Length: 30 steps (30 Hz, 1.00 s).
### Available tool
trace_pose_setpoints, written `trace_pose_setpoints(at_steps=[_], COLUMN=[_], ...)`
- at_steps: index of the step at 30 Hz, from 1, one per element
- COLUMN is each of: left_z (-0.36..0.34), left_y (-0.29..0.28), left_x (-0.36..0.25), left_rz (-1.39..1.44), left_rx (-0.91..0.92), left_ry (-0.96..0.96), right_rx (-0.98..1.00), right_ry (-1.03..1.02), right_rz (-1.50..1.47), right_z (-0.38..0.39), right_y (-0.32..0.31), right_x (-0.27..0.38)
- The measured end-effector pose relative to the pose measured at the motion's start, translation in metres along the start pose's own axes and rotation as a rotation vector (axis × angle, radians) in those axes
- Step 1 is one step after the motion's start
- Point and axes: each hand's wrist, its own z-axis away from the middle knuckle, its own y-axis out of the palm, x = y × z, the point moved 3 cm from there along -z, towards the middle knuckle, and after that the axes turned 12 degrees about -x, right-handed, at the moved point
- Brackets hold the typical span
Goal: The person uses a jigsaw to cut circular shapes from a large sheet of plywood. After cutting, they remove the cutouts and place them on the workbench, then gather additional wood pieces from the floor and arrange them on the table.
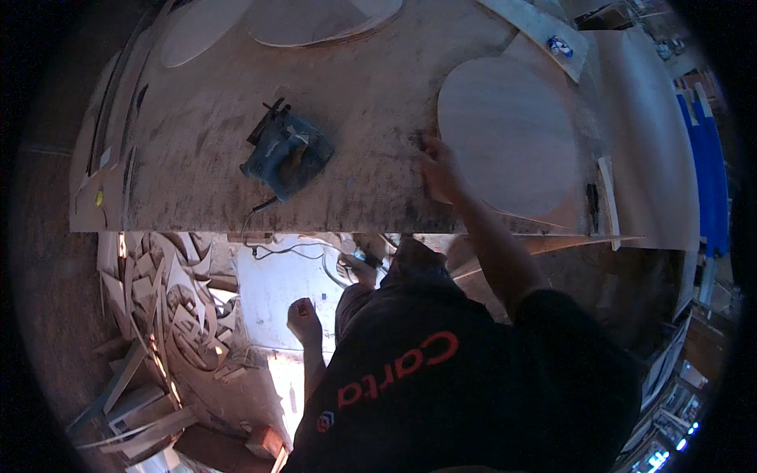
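Note:
On the worktable [363,118], my right hand [441,169] is closed beside the left edge of a round thin wooden board [509,134]. Something small and dark shows at its fingertips, too dim to name. My left hand [303,319] hangs low in front of the table, fingers curled in, with nothing visible in them. A blue jigsaw [292,154] lies on its side on the table, left of my right hand. Its cord drops over the table's near edge.
More round boards [323,22] lie at the far side. A wooden strip [609,201] and a dark slim tool [593,206] sit at the right, near a large curved sheet [643,134]. Curved wood offcuts [185,307] are heaped on the floor at the left.

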Motion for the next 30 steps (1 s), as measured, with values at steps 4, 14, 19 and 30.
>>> trace_pose_setpoints(at_steps=[4,14,19,30], left_z=[-0.056,-0.102,-0.105,-0.087], left_y=[0.006,0.15,0.255,0.351], left_x=[-0.038,-0.242,-0.306,-0.355], left_rz=[0.048,0.128,0.076,0.162], left_rx=[-0.018,0.164,0.32,0.552], left_ry=[0.299,0.72,0.884,0.959], right_rx=[-0.334,-0.687,-0.754,-0.631], right_ry=[0.26,0.325,0.521,0.532], right_rz=[0.023,0.633,0.718,0.306], right_z=[0.027,0.015,-0.005,-0.041], right_y=[-0.077,-0.271,-0.369,-0.394], right_x=[-0.05,-0.163,-0.2,-0.289])
